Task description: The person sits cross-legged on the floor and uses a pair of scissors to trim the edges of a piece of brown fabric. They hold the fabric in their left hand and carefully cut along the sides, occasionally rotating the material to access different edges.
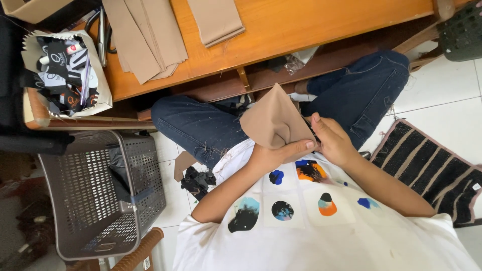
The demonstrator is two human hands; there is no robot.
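A white tiled floor is filling the lower half of the view, with a low wooden table [281,30] running across the top and the person sitting beside it, knees in dark jeans [211,125] tucked toward its shelf. On the table, at about 11 o'clock from the hands, a stack of tan fabric pieces [145,35] is lying flat, and a second folded tan piece [216,20] is sitting at 12 o'clock; scissors [102,35] are resting beside the stack. A box of black-and-white patches [65,70] is sitting at 10 o'clock, a grey basket [100,195] at 8 o'clock, and a striped mat [432,165] at 3 o'clock.

The left hand [273,153] is closing on a tan cloth [273,120], thumb pressing across its lower edge, so the cloth is rising up and away toward 12 o'clock from the grip in a peaked, cupped shape. The right hand [334,140] is pinching the same cloth at its right edge, fingers together on it. The cloth is hanging above the lap, just off the white shirt [321,236].

Judging by the flat pieces on the table, most of the pile is waiting untouched, and this one piece is only partly shaped.
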